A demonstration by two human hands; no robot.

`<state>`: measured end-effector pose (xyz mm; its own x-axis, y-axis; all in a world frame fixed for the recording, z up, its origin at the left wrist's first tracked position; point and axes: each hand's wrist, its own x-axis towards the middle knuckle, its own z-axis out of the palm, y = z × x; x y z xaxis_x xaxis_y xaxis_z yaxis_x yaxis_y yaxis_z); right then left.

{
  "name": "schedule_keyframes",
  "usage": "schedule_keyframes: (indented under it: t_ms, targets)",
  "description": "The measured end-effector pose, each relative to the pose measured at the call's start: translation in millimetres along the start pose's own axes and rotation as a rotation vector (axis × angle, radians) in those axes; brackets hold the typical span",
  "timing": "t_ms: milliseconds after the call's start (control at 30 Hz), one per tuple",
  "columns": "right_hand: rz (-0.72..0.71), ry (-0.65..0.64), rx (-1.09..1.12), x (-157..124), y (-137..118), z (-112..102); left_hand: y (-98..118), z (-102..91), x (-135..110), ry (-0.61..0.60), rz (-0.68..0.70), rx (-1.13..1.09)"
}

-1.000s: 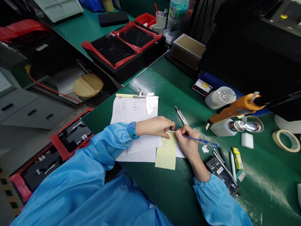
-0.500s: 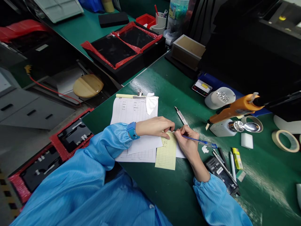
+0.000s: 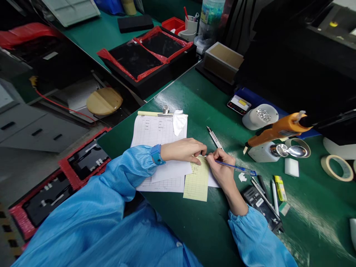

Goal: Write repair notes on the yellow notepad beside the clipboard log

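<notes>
My right hand is closed around a blue pen, its tip end hidden by my fingers at the top of a yellow slip of paper. Handwriting shows on the slip's upper part. My left hand rests over the slip's upper left edge, fingers bent and thumb apart, holding nothing that I can see. Beneath that hand lies a blank white sheet, over a printed form on a clipboard whose metal clip shows. A crumpled white tissue sits by the clip.
A utility knife lies above my right hand. To the right are an orange electric screwdriver, a white cup of screws, masking tape and a black device. Red-edged black trays stand at the back left.
</notes>
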<state>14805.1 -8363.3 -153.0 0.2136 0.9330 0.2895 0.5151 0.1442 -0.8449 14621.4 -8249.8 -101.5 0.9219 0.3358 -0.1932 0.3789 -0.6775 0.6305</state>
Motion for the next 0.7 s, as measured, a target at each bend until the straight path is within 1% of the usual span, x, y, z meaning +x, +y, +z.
schedule_keyframes:
  t_ms: [167,333,700]
  targets:
    - [-0.001,0.027,-0.005,-0.7,0.5,1.0,-1.8,0.9,-0.6,0.011,0.029,0.016]
    - [-0.010,0.062,-0.005,0.1,-0.5,0.7,-1.0,1.8,0.8,-0.001,0.008,0.004]
    - [-0.048,0.065,0.013,-0.6,0.4,2.8,-3.1,1.9,-1.2,0.002,0.025,0.016]
